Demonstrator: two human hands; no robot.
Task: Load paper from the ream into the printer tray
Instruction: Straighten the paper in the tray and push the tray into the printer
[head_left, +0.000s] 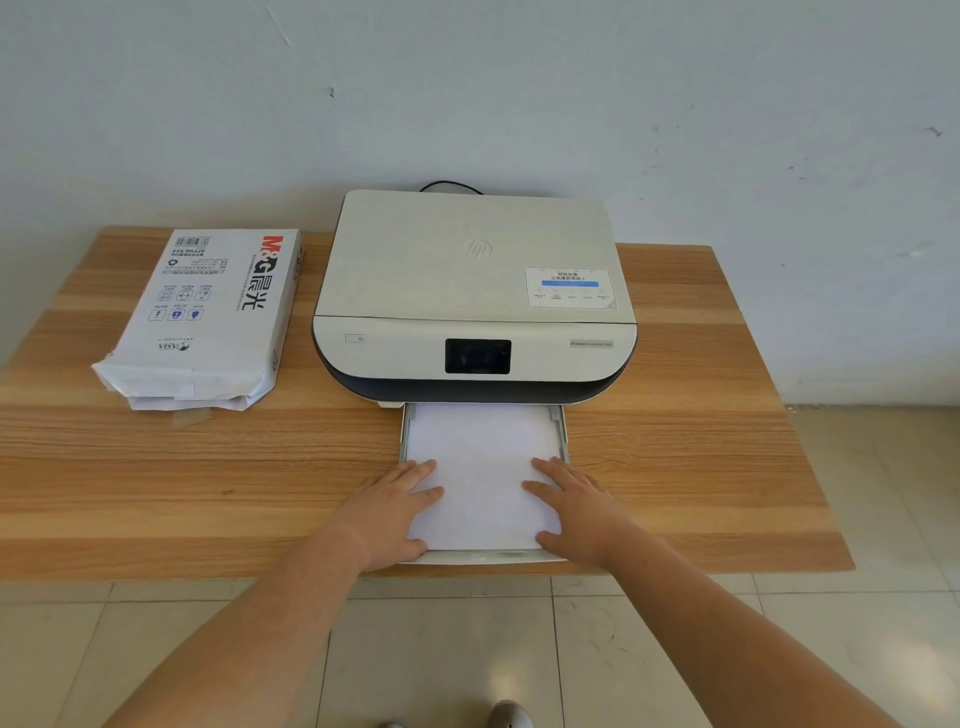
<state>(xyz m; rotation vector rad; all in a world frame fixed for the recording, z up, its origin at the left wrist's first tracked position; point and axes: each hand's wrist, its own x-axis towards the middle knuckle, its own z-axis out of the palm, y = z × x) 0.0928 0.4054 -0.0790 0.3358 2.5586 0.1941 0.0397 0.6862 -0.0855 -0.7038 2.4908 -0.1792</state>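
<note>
A cream printer stands at the back middle of the wooden table. Its tray is pulled out toward me, and a stack of white paper lies in it. My left hand rests flat on the stack's near left corner, thumb at the front edge. My right hand lies flat on the near right corner in the same way. Both hands have spread fingers pressing on the sheets. The white paper ream lies to the left of the printer, its near end torn open.
The table stands against a pale wall, with its front edge just under my wrists. A black cable runs behind the printer. Tiled floor lies below and to the right. A shoe tip shows at the bottom.
</note>
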